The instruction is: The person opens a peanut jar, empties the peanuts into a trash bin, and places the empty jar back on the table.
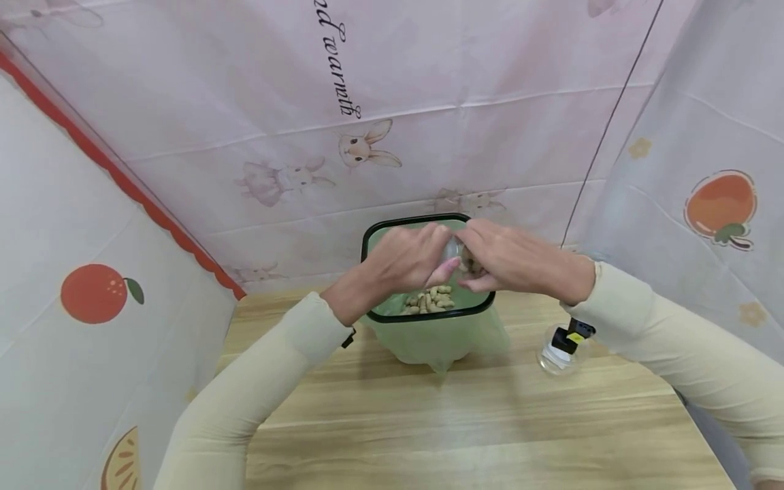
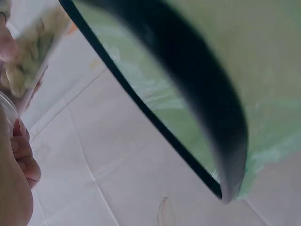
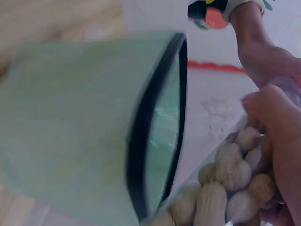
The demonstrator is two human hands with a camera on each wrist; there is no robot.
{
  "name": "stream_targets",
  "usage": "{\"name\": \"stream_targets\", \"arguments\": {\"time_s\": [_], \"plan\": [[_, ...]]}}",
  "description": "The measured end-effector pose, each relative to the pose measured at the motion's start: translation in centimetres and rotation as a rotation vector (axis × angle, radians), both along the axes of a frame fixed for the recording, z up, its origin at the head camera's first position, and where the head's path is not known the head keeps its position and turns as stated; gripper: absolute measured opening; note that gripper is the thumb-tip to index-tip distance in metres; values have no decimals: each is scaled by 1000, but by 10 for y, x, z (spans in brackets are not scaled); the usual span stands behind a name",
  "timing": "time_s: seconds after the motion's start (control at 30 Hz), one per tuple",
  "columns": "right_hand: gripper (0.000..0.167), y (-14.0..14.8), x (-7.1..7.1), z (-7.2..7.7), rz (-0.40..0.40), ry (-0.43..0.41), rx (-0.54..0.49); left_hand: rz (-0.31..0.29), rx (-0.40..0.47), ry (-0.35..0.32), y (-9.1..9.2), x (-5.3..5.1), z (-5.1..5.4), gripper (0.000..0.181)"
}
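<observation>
Over a bin (image 1: 429,316), the right hand (image 1: 499,255) wraps a clear jar (image 3: 230,172) of peanuts (image 3: 210,202) while the left hand (image 1: 407,257) curls about what seems its end, the load probably light, stiff and slick, best gripped firmly around the sides.

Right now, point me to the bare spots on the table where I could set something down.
Widest patch: the table in front of the bin, between the sleeves. A smaller one lies between the bin and the round container at right. Crowded: over the bin's opening, where both hands hold the jar of peanuts.
</observation>
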State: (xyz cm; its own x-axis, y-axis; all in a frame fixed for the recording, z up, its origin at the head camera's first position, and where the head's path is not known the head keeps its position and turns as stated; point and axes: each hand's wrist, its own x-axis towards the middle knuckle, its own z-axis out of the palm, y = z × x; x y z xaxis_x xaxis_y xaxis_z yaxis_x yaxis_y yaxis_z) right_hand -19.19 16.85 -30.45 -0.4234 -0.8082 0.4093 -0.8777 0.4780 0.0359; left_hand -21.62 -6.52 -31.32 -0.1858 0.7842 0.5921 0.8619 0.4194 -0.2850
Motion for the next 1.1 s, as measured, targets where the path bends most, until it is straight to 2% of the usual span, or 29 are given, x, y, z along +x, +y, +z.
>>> {"name": "stream_targets", "arguments": {"time_s": [0.13, 0.27, 0.37, 0.47, 0.6, 0.7, 0.77, 0.87, 0.93, 1.0, 1.1], "plan": [[48, -1, -1, 2, -19, 115, 27, 71, 58, -141, 1, 3, -3, 66], [47, -1, -2, 1, -32, 158, 44, 149, 71, -284, 2, 9, -4, 71], [47, -1, -3, 0, -38, 167, 50, 196, 73, -346, 3, 12, -2, 75], [49, 0, -3, 0, -44, 150, 54, 224, 65, -368, 4, 15, 1, 83], [51, 2, -4, -1, -46, 123, 51, 242, 31, -372, 0, 18, 3, 101], [52, 4, -4, -3, -54, 116, 46, 214, -3, -348, -8, 18, 2, 105], [52, 6, -4, -3, -62, 116, 43, 151, -18, -301, -15, 17, 1, 97], [51, 6, -4, -4, -63, 118, 44, 37, -25, -192, -23, 14, -1, 84], [49, 6, -4, -4, -57, 117, 45, -28, -20, -126, -25, 12, -2, 81], [47, 7, -4, -5, -52, 112, 45, -70, -31, -80, -26, 11, -3, 81], [45, 8, -3, -6, -52, 110, 47, -100, -60, -42, -25, 10, -5, 77]]}}
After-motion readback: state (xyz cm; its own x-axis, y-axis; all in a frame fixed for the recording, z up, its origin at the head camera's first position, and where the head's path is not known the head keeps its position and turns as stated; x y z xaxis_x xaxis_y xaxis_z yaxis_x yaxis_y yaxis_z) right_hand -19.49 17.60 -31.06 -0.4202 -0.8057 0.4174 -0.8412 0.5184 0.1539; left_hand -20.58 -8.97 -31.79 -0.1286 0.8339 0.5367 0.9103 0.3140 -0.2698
